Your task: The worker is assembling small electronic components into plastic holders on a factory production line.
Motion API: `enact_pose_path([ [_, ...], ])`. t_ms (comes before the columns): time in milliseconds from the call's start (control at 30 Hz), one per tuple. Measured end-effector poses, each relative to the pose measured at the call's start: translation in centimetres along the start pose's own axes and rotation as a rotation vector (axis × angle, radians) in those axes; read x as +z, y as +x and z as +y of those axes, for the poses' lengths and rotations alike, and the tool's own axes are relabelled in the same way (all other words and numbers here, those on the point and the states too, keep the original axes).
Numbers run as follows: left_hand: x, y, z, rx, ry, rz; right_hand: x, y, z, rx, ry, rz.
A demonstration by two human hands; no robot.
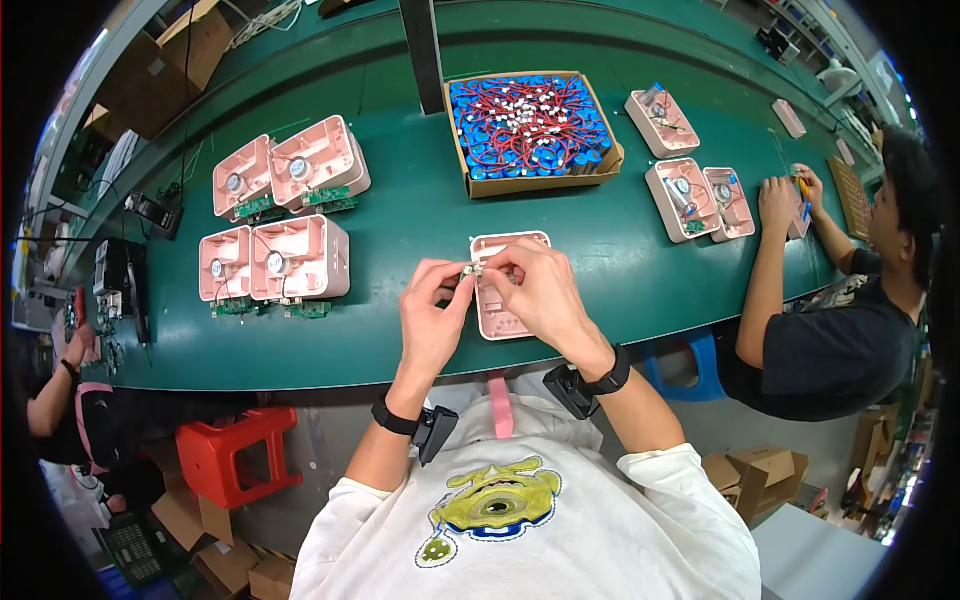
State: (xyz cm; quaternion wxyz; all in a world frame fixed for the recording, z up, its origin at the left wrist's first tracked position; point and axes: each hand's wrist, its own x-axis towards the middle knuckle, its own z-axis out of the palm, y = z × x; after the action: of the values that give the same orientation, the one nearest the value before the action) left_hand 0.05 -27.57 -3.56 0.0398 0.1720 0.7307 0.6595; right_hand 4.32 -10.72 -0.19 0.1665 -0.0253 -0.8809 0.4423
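In front of me a shallow pink plastic housing (492,314) lies on the green bench with its hollow side up. Over its left edge, my left hand (432,312) and my right hand (545,298) meet, fingertips pinched together. Between them is a small whitish connector-like part (471,270), mostly covered by the fingers. Both hands are closed on it. My right hand hides much of the housing's middle and right side. Each wrist wears a black strap with a small black device.
Left on the bench sit several pink housings (318,165) with round speakers and green circuit boards. A cardboard box (540,187) of blue cells with red wires stands behind my hands. More housings (682,200) lie right, near a co-worker (835,330). A red stool (235,455) stands lower left.
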Motion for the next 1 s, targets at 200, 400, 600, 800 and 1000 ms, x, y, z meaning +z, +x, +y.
enact_pose_path([
  [200,0.0,0.0,-0.2,0.006,-0.001,0.005,0.4,-0.3,0.4,-0.137,-0.080,0.047],
  [400,0.2,-0.2,-0.4,0.003,-0.007,0.024,0.2,-0.4,-0.1,-0.274,-0.231,0.092],
  [600,0.8,-0.7,0.2,0.001,-0.009,0.064,0.4,-0.5,0.1,-0.250,-0.254,0.077],
  [800,0.8,-1.2,0.7,0.017,0.081,0.048,0.5,-0.5,0.0,-0.205,-0.256,0.050],
  [1000,1.0,-1.3,0.7,0.093,0.159,0.082,0.7,-0.6,-0.4,-0.175,-0.226,0.056],
])
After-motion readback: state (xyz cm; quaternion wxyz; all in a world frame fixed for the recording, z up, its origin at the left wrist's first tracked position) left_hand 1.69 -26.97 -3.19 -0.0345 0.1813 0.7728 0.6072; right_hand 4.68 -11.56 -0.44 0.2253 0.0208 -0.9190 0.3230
